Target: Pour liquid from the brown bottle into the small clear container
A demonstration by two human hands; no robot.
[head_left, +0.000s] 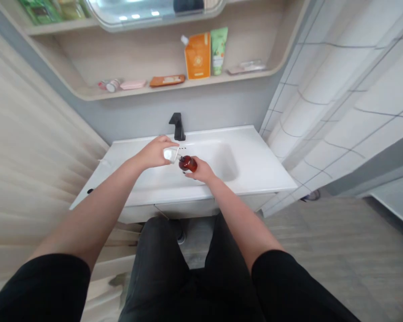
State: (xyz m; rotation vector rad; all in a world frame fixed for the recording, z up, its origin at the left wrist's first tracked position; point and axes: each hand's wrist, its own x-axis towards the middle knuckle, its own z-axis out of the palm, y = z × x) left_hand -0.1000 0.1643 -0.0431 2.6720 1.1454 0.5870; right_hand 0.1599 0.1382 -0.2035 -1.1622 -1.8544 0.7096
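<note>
Obstacles: black angular faucet beyond left hand, glossy red-brown bottle in right hand. Passage free over right end of white rectangular basin.

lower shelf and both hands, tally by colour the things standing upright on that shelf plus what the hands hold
orange: 1, pouch
green: 1, tube
white: 1, container in left hand
dark red: 1, bottle in right hand
total: 4

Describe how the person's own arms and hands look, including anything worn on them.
Short black sleeves, with no marking in view, leave both forearms bare. The left hand and the right hand wear no gloves, and no watch or bracelet shows.
</note>
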